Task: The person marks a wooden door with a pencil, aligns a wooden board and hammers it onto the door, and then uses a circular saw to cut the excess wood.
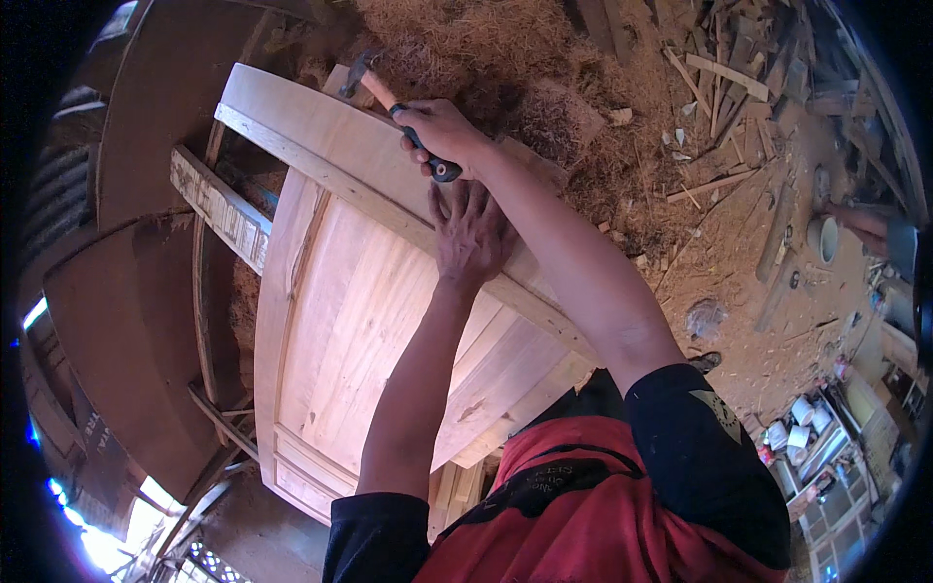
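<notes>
Right hand (442,131) fisted on black-gripped hammer (394,102), left hand (473,233) spread flat on pale, smooth-planed wooden door (360,291), sawdust floor (603,126)

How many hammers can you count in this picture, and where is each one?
1. The hammer is held in the right hand above the door panel's top rail. Others may lie hidden among the floor's wood scraps.
</notes>
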{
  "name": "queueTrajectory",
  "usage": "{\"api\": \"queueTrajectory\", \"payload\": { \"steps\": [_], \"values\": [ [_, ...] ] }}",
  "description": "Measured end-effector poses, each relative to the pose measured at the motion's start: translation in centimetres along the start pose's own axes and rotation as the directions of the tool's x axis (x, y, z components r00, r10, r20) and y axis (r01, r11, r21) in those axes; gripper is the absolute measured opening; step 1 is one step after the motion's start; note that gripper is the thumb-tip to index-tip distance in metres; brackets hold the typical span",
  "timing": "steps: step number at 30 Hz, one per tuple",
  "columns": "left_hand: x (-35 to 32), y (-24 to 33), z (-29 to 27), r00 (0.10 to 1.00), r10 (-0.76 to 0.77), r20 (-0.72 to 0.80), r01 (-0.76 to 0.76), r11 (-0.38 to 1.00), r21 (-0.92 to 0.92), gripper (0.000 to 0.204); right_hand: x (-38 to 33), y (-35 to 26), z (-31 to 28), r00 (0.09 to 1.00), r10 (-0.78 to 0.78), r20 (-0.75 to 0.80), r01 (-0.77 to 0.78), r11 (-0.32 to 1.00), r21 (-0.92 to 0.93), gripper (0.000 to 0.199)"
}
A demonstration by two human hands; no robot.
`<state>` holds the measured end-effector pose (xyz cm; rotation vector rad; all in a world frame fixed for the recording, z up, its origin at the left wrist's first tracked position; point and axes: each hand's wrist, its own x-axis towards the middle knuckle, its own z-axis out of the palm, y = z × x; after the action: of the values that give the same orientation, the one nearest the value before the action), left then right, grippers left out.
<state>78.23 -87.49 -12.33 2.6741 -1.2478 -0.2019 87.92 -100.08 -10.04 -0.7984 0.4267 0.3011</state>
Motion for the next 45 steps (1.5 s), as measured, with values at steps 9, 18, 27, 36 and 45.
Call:
{"api": "queueTrajectory", "payload": {
  "steps": [9, 18, 27, 36, 45],
  "values": [
    [0.3, 0.0, 0.0, 0.998, -0.064, 0.019, 0.065, 0.996, -0.054, 0.059, -0.7, -1.0, 0.0, 0.998, -0.042, 0.042, 0.054, 0.942, -0.332, 0.025],
    [-0.6, -0.2, 0.3, 0.986, -0.061, 0.156, 0.086, 0.983, -0.16, 0.059, -3.4, 1.5, 0.3, 0.839, -0.426, 0.339, 0.458, 0.218, -0.862, 0.037],
    [-0.6, -0.5, 1.4, 0.997, -0.073, -0.038, 0.072, 0.997, -0.018, 0.052, -21.0, 0.5, -4.1, 0.88, -0.445, 0.166, 0.285, 0.213, -0.935, 0.032],
    [-0.4, -0.1, 1.6, 0.998, -0.056, -0.01, 0.057, 0.994, 0.094, 0.056, -43.9, 11.7, -13.1, 0.988, -0.081, -0.135, -0.129, 0.076, -0.989, 0.031],
    [-0.4, 0.2, 1.6, 0.998, -0.05, -0.025, 0.053, 0.99, 0.128, 0.059, -43.3, 15.7, -14.0, 0.987, -0.121, -0.104, -0.11, -0.048, -0.993, 0.028]
  ]
}}
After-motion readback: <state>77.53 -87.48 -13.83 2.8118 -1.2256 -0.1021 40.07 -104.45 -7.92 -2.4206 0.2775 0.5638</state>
